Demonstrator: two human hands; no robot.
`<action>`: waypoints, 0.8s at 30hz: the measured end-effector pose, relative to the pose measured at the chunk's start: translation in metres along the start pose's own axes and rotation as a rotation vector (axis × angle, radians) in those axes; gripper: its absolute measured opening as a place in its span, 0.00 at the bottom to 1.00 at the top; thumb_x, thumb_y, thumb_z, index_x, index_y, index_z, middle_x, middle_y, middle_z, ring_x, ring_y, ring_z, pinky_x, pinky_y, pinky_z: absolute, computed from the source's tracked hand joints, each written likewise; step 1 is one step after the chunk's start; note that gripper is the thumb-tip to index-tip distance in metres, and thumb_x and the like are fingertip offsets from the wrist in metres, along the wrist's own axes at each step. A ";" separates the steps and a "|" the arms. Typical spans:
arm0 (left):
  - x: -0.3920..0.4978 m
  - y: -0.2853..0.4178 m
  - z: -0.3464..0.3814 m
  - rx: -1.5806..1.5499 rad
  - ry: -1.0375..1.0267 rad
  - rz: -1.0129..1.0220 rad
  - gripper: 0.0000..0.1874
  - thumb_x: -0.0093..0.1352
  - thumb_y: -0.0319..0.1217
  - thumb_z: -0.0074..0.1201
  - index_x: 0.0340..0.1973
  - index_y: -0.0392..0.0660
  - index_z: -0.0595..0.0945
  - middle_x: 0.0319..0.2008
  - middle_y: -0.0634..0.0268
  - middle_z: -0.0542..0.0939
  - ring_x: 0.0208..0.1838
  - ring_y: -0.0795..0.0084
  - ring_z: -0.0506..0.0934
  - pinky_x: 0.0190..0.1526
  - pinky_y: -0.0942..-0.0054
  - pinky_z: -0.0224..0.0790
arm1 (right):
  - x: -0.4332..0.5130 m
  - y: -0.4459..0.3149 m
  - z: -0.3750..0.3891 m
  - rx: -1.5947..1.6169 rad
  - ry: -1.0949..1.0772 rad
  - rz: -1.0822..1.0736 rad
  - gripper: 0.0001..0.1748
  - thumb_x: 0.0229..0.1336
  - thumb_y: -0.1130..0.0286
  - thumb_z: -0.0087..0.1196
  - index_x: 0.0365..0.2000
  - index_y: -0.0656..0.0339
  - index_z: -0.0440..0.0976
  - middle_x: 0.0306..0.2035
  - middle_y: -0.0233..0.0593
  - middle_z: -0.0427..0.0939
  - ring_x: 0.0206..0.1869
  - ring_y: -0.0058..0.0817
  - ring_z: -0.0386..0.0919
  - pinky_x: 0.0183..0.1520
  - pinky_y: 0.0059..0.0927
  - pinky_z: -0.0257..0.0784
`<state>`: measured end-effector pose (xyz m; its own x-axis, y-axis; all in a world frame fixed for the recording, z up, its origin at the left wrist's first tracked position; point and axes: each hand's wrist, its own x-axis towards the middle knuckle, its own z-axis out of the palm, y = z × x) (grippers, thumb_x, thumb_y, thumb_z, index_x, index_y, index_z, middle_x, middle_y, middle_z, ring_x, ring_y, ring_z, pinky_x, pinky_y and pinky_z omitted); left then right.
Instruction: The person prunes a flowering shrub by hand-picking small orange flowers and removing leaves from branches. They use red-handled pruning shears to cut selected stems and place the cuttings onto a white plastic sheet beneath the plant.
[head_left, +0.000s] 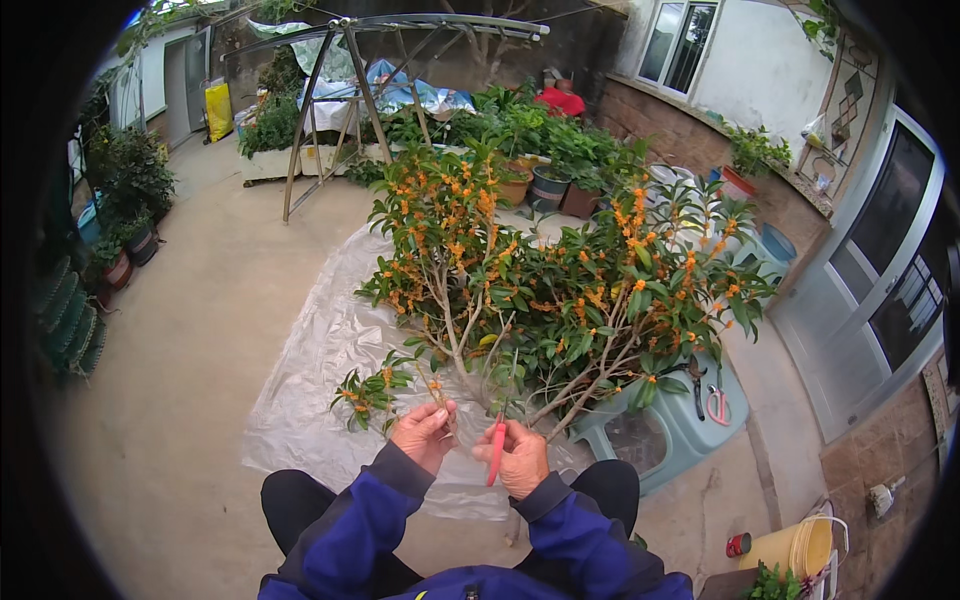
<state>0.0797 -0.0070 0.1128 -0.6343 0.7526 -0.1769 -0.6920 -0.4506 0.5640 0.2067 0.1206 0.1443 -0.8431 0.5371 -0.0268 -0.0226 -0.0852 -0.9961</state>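
My left hand pinches a thin cut twig that carries a few orange flowers. In my right hand are red-handled scissors, their blades pointing away from me toward the branches. Just beyond both hands lie large leafy branches of what looks like orange osmanthus, thick with flower clusters. A smaller flowering sprig rests left of my left hand. Clear plastic sheeting is spread beneath the branches and my hands. Whether the scissor blades are parted is too fine to tell.
On the right a pale blue plastic stool bears pruning shears and pink-handled scissors. A yellow bucket and a red can stand lower right. Potted plants and a metal frame are farther back.
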 end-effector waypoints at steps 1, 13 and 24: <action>-0.005 -0.003 0.001 -0.019 -0.011 0.024 0.10 0.70 0.27 0.54 0.46 0.41 0.80 0.37 0.66 0.80 0.36 0.74 0.78 0.36 0.71 0.74 | -0.001 0.000 0.005 0.060 -0.022 0.047 0.15 0.48 0.76 0.66 0.35 0.69 0.73 0.29 0.38 0.79 0.29 0.22 0.77 0.33 0.24 0.74; -0.012 0.022 0.006 -0.087 -0.064 0.033 0.17 0.69 0.25 0.54 0.53 0.42 0.75 0.38 0.59 0.80 0.30 0.77 0.76 0.27 0.77 0.69 | 0.012 -0.007 0.035 0.123 -0.033 0.071 0.12 0.48 0.78 0.62 0.34 0.69 0.73 0.23 0.35 0.76 0.20 0.21 0.74 0.22 0.23 0.68; 0.030 0.035 -0.025 0.062 0.089 0.237 0.18 0.65 0.21 0.59 0.50 0.39 0.75 0.36 0.57 0.81 0.30 0.70 0.80 0.29 0.75 0.79 | 0.044 0.005 0.050 -0.578 0.115 -0.358 0.13 0.48 0.74 0.63 0.34 0.68 0.74 0.22 0.32 0.77 0.23 0.14 0.71 0.26 0.22 0.69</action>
<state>0.0279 -0.0126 0.1071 -0.8057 0.5834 -0.1025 -0.5000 -0.5771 0.6457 0.1428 0.1019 0.1421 -0.7738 0.5373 0.3355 0.0281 0.5582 -0.8292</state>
